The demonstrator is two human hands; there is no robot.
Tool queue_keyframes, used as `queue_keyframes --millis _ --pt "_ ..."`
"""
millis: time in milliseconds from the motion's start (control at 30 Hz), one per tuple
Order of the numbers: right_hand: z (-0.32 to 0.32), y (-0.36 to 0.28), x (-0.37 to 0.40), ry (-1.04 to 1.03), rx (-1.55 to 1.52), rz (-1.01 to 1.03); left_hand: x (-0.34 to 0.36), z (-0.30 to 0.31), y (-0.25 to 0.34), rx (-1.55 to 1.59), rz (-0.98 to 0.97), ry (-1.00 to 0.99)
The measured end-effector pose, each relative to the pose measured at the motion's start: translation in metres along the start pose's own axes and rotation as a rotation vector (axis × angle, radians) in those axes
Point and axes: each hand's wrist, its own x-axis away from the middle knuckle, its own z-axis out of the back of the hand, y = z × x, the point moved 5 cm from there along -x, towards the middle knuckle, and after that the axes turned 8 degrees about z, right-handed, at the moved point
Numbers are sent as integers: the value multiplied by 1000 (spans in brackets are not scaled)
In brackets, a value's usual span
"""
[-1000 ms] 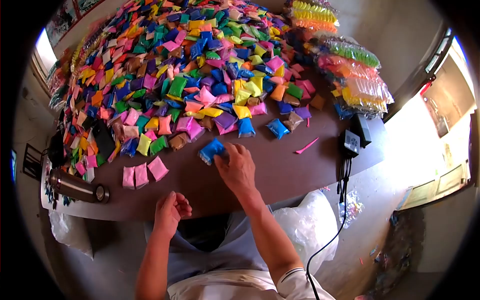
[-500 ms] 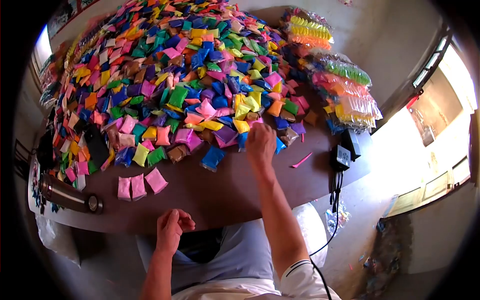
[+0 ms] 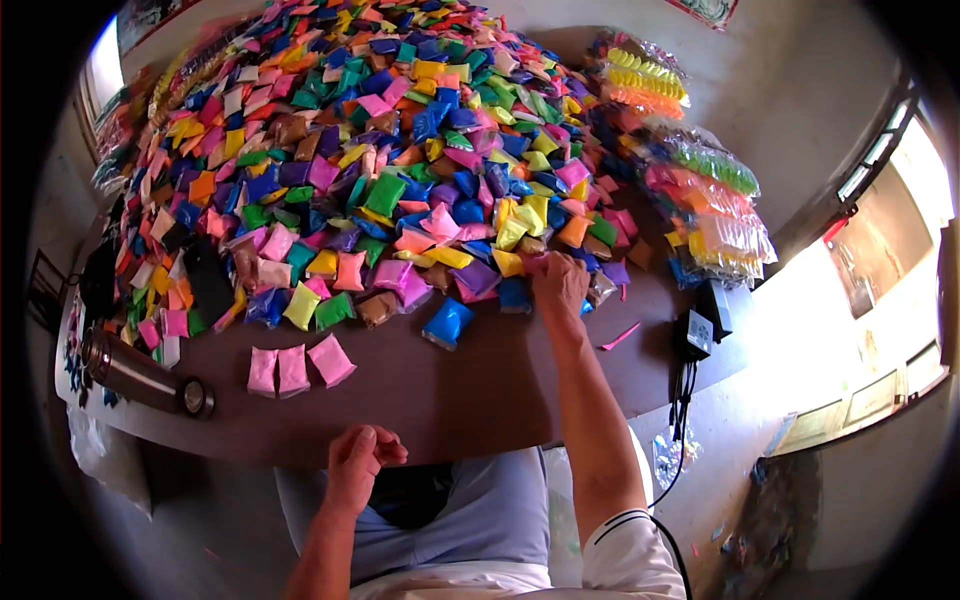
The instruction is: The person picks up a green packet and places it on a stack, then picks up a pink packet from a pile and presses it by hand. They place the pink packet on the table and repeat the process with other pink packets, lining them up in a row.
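Observation:
My right hand point(image 3: 562, 285) reaches to the near edge of a large heap of small coloured packets point(image 3: 385, 195). Its fingers are bent down at a pink packet point(image 3: 535, 263), and the back of the hand partly hides their tips. A blue packet point(image 3: 515, 295) lies just left of that hand, and a brown one point(image 3: 601, 289) to its right. By the table's front edge my left hand point(image 3: 365, 462) hovers with curled fingers, thumb against the forefinger, nothing visible in it. Three light pink packets point(image 3: 293, 370) lie in a row beyond it, to the left.
A steel flask point(image 3: 145, 383) lies at the left. A black phone-like slab point(image 3: 207, 280) rests on the heap. Right of it are stacked clear bags of packets point(image 3: 705, 190), a pink stick point(image 3: 621, 336) and a black box point(image 3: 693, 335) with cables. The brown table point(image 3: 450, 400) ends before my lap.
The view has shifted, so everything sits slightly further right. My right hand has moved a little rightward along the heap's edge, fingers lower at the pink packet. My left hand keeps its curled pose.

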Motion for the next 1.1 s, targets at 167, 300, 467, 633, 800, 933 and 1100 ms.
queue_keyframes --millis 167,300,467,633,800,933,1100 --pt "34 -46 -6 276 -136 153 2 4 -5 7 -5 -14" --pt "10 -92 -22 149 -510 213 1 1 -4 5 -2 -27" --pt "-29 -132 -29 238 -374 395 6 2 -6 36 -9 -23" --pt "-26 -124 -30 77 -606 228 7 4 -7 49 -42 -13" --pt "24 -130 31 -300 -1531 -100 5 4 -10 22 -37 -42" --pt "17 -131 74 -268 -1691 -261 5 2 -8 -7 -44 -42" --pt "-7 -118 66 -84 -1454 -315 5 1 -11 -69 -40 16"
